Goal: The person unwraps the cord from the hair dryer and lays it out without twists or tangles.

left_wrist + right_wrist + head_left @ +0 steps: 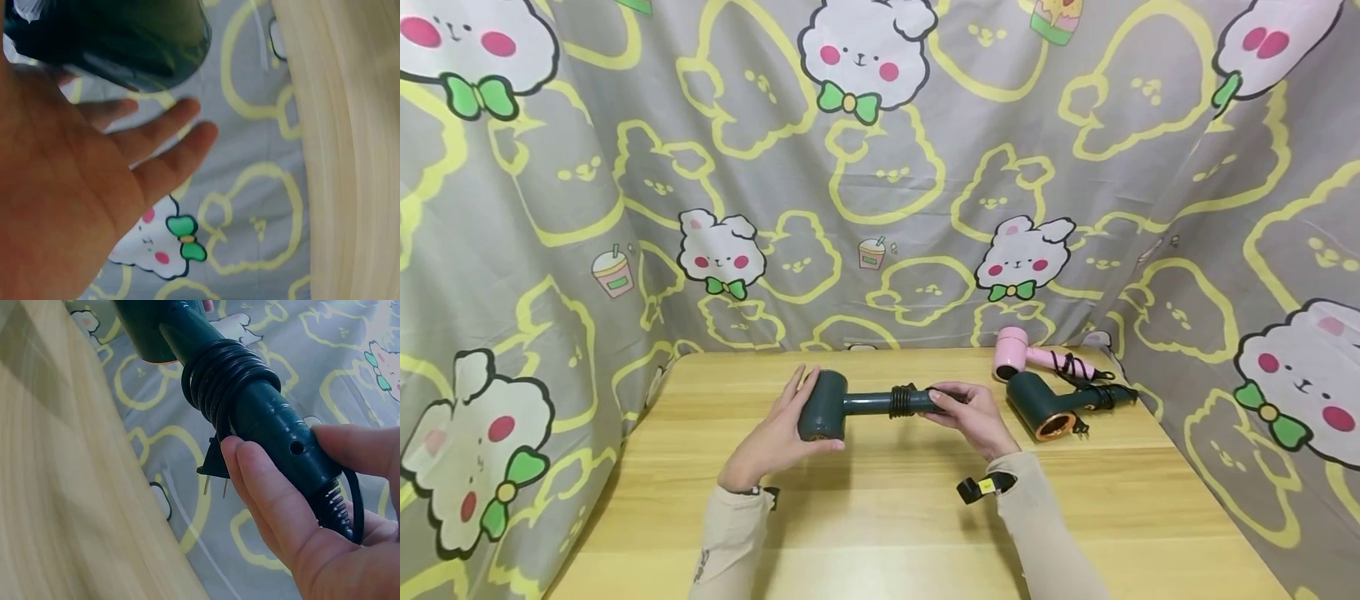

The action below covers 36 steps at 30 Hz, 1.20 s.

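A dark teal-green hair dryer (822,408) is held sideways above the table, barrel to the left and handle to the right. My left hand (775,442) holds the barrel between thumb and fingers; in the left wrist view its outer fingers (178,156) spread free below the barrel. At the handle's end, my right hand (976,417) pinches the grip between thumb and fingers. A black cord (228,381) is coiled round the handle, and its two-pin plug (214,461) hangs beside it in the right wrist view.
Farther right on the wooden table (880,517) lies a second dark green hair dryer (1030,398) with a copper-coloured ring. Behind it is a pink hair dryer (1011,350), a black cord wound on its handle. A patterned grey curtain (887,192) stands round the table's back and sides.
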{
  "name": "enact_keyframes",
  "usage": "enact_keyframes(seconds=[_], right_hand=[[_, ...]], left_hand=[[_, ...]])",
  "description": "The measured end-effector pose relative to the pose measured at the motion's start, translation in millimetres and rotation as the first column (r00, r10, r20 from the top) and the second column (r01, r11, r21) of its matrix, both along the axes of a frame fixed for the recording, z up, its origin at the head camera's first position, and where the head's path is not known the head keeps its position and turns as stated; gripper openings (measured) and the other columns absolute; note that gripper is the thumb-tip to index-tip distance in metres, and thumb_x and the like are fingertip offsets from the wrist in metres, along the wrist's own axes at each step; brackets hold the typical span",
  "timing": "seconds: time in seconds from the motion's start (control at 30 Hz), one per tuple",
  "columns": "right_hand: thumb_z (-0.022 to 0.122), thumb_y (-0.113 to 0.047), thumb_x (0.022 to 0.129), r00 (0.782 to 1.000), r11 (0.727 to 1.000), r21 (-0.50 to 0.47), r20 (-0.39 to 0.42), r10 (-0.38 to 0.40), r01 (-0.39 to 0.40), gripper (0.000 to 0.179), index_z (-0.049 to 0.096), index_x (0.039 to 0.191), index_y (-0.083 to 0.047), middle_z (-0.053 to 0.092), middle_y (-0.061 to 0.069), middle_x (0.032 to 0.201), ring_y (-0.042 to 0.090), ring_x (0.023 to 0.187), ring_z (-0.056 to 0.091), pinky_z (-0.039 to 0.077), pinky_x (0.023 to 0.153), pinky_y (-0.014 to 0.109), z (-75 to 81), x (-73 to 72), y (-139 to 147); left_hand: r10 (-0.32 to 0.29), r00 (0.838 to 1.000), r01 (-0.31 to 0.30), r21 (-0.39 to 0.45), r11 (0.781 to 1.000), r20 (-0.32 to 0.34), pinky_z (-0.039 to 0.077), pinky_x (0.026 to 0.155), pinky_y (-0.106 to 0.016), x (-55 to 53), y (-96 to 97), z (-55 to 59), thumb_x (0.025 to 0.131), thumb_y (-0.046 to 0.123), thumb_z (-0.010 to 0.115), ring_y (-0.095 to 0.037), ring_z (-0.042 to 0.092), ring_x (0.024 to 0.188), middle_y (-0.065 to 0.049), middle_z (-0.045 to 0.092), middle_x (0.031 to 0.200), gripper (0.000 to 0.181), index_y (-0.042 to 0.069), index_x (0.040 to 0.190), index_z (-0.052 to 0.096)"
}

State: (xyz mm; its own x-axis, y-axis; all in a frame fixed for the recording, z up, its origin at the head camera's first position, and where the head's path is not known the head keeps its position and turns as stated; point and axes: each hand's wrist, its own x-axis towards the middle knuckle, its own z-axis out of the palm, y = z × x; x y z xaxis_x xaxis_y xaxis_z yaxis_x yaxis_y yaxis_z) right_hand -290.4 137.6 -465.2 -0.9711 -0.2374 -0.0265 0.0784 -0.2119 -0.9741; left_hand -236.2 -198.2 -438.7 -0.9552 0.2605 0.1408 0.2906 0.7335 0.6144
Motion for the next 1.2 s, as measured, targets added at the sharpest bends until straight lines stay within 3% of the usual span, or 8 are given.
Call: enact_keyframes(seconds=[0.3,0.5,0.7,0.93,1.2], right_hand=[[0.066,-0.002,0.099,1.000,1.000,-0.003,0.013,0.012,-0.012,0.042,0.054,0.134,0.018,0.057,0.024,0.128,0.027,0.097,0.077,0.060,0.090,0.037,-2.2,1.4,-6],[0.065,0.000,0.099,1.000,1.000,-0.010,0.014,0.008,-0.007,0.041,0.054,0.133,0.019,0.058,0.024,0.126,0.027,0.097,0.076,0.061,0.090,0.037,-2.0,1.8,-9],[0.063,0.003,0.099,0.999,0.999,-0.013,0.010,0.041,-0.040,0.041,0.051,0.135,0.021,0.059,0.022,0.125,0.027,0.100,0.075,0.060,0.092,0.039,-3.1,2.4,-13],[0.063,0.002,0.100,0.997,0.997,0.010,-0.006,0.071,-0.070,0.043,0.050,0.137,0.021,0.060,0.021,0.126,0.024,0.098,0.076,0.060,0.091,0.037,-1.0,1.3,-10],[0.066,-0.013,0.102,0.988,0.984,0.090,-0.012,0.155,-0.153,0.046,0.054,0.137,0.014,0.064,0.012,0.126,0.017,0.107,0.072,0.057,0.098,0.047,1.1,2.4,0]], left_hand=[[-0.067,0.998,0.067,-0.006,0.998,-0.016,0.051,0.103,-0.055,-2.9,-7.4,-1.0,0.070,0.058,0.091,-0.046,0.045,0.145,-0.008,0.006,0.175,0.128,0.034,0.167,0.011],[-0.089,0.993,0.084,-0.070,0.994,-0.077,0.055,0.097,-0.052,-1.5,-9.3,4.6,0.068,0.060,0.092,-0.043,0.058,0.132,-0.017,0.021,0.170,0.127,0.028,0.167,0.020],[-0.104,0.991,0.097,-0.085,0.992,-0.080,0.056,0.093,-0.049,-0.3,-12.5,7.6,0.067,0.060,0.092,-0.044,0.061,0.128,-0.018,0.021,0.170,0.126,0.024,0.166,0.023],[-0.120,0.985,0.108,-0.106,0.989,-0.120,0.058,0.086,-0.043,-2.8,-12.9,9.4,0.064,0.059,0.094,-0.030,0.065,0.112,-0.012,0.032,0.159,0.122,0.028,0.164,0.031],[-0.125,0.986,0.117,-0.072,0.991,-0.114,0.056,0.091,-0.045,-1.0,-17.6,9.8,0.061,0.058,0.096,-0.033,0.062,0.115,-0.016,0.031,0.159,0.119,0.029,0.161,0.037]])
